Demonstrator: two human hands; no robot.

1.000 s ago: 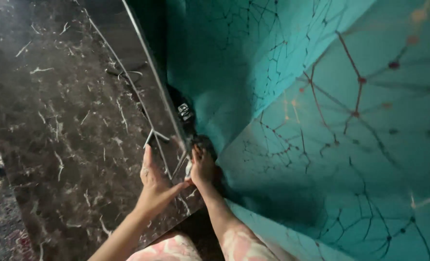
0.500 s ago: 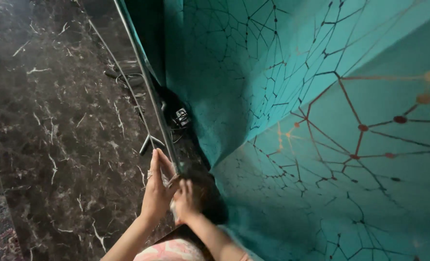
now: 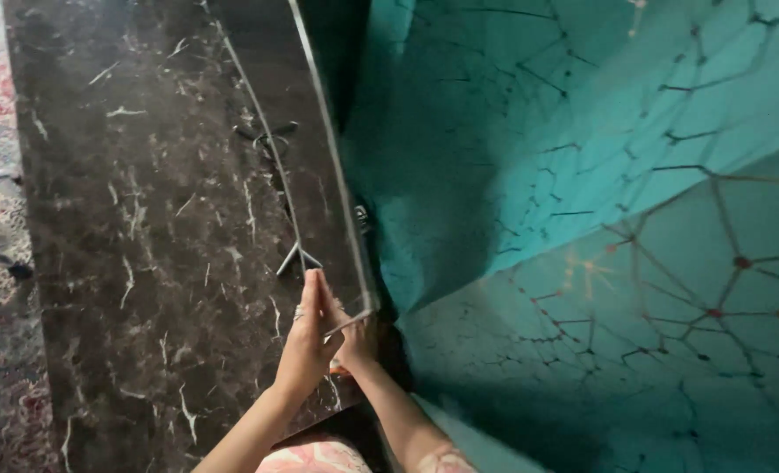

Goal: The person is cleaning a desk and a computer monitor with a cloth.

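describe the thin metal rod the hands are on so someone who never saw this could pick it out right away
Start at the dark marble floor on the left and the teal patterned cloth on the right. The metal rod runs along the line where they meet, down to the left hand and right hand. It is straight, silvery and thicker than the thin wire stand lying beside it.

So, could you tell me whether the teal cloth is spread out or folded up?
Spread out: the teal cloth hangs wide, with creases.
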